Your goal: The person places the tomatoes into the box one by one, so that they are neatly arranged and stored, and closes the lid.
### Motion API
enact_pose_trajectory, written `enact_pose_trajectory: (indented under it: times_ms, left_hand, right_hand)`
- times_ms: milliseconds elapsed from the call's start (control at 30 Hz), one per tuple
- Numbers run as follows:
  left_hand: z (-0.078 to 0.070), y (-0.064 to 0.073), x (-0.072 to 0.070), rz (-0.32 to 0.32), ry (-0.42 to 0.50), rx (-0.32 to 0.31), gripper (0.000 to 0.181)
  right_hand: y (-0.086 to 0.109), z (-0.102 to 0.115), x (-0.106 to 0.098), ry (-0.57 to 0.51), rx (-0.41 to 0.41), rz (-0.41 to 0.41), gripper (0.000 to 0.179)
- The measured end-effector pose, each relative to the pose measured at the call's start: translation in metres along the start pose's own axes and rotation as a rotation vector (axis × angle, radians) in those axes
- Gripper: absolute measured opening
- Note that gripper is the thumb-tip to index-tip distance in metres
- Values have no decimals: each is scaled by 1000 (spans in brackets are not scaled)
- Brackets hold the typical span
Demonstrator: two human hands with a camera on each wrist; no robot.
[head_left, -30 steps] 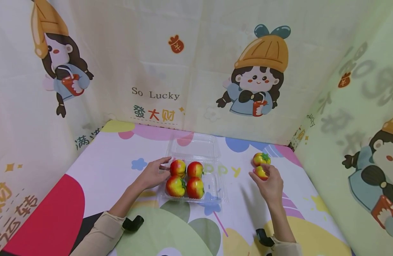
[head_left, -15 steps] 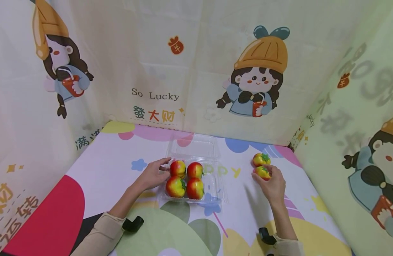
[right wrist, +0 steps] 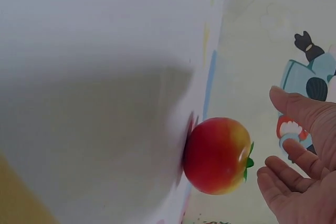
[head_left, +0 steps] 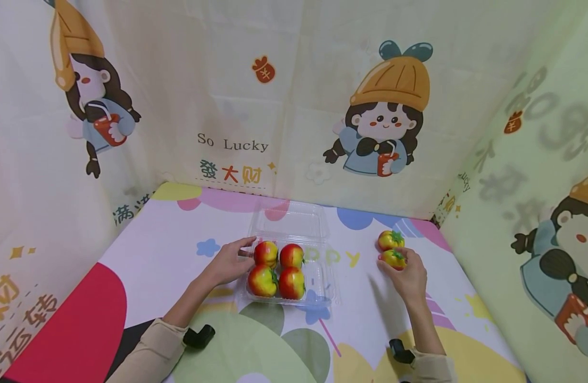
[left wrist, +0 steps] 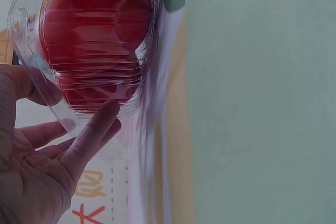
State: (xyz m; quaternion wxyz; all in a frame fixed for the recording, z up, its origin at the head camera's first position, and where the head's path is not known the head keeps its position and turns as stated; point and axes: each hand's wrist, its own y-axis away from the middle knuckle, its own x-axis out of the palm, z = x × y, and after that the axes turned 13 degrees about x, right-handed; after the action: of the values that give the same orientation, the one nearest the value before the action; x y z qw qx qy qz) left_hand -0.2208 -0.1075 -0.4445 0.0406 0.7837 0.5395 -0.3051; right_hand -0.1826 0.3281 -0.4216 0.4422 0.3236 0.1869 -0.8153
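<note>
A clear plastic clamshell box [head_left: 326,271] lies with its lid folded back, holding several round red-and-yellow fruits [head_left: 291,282] in its left part. My left hand [head_left: 229,260] rests at the box's left side; in the left wrist view its thumb is by the rim and a fingertip touches the ribbed wall. To the right, a fruit with a green leafy top [head_left: 394,259] sits on the table, a second fruit [head_left: 386,240] just behind it. My right hand [head_left: 411,276] hovers over the nearer one. In the right wrist view its spread fingers are apart from the fruit [right wrist: 215,156].
The table cover [head_left: 351,308] carries coloured prints. Behind the box's base lies its transparent lid [head_left: 290,221]. Printed cloth walls [head_left: 294,106] rise at the back and both sides. Black camera mounts [head_left: 199,336] sit at both wrists.
My right hand has shifted slightly right and now covers less of the nearer fruit. The left hand, the box and its fruits stay put.
</note>
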Motion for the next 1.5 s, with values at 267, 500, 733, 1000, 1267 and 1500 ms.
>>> enact_pose_trajectory:
  times_ms: [267, 500, 733, 1000, 1267, 1500]
  left_hand:
    - [1, 1, 1, -1, 5, 11, 65]
    - [2, 0, 2, -6, 2, 5, 65]
    - [3, 2, 2, -5, -1, 4, 64]
    - [4, 3, 5, 0, -5, -10, 63]
    - [4, 1, 4, -5, -7, -20, 64]
    - [3, 1, 2, -7, -7, -14, 65]
  right_hand:
    - [-6, -6, 3, 18, -10, 22, 61]
    - [-12, -9, 5, 29, -30, 21, 61]
    - [-16, -13, 6, 68, -55, 64, 61]
    - [-18, -21, 4, 125, -23, 99, 62]
    - [-23, -26, 0, 93, -4, 110, 65]
    - [-28, -27, -4, 13, 40, 79, 70]
